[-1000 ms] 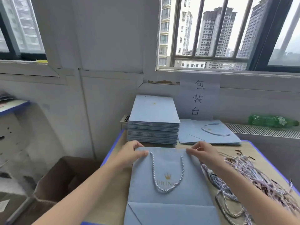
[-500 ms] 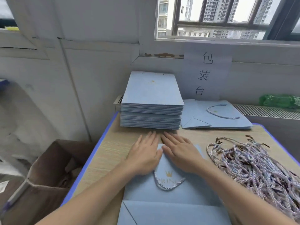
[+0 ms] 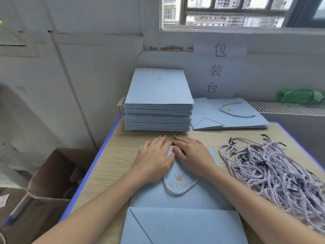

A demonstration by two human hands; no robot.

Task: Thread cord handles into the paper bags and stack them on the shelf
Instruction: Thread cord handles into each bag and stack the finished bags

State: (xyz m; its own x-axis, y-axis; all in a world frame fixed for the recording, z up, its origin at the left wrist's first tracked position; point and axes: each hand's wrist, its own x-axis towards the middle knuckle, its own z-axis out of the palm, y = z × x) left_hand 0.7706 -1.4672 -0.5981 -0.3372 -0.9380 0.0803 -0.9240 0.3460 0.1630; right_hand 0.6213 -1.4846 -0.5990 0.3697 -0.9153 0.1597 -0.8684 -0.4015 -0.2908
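A flat blue bag (image 3: 182,201) lies on the table (image 3: 112,164) in front of the person, its folded bottom flap toward them and its mouth edge away. Both hands rest flat on its upper part, side by side and nearly touching: the left hand (image 3: 154,161) and the right hand (image 3: 191,157) have straight, spread fingers pressing the paper down, holding nothing. A twisted cord handle (image 3: 177,188) loops out from under the palms, just below a gold crown mark on the bag. Beyond the fingertips stands a tall stack (image 3: 158,106) of flat blue bags at the table's far edge. To its right lie a few finished bags (image 3: 228,117) – the top one shows a cord loop. A heap of loose cords (image 3: 274,173) with dark tips covers the table's right side. A paper sign (image 3: 218,69) hangs on the wall behind, and a cardboard box (image 3: 47,187) sits on the floor to the left.
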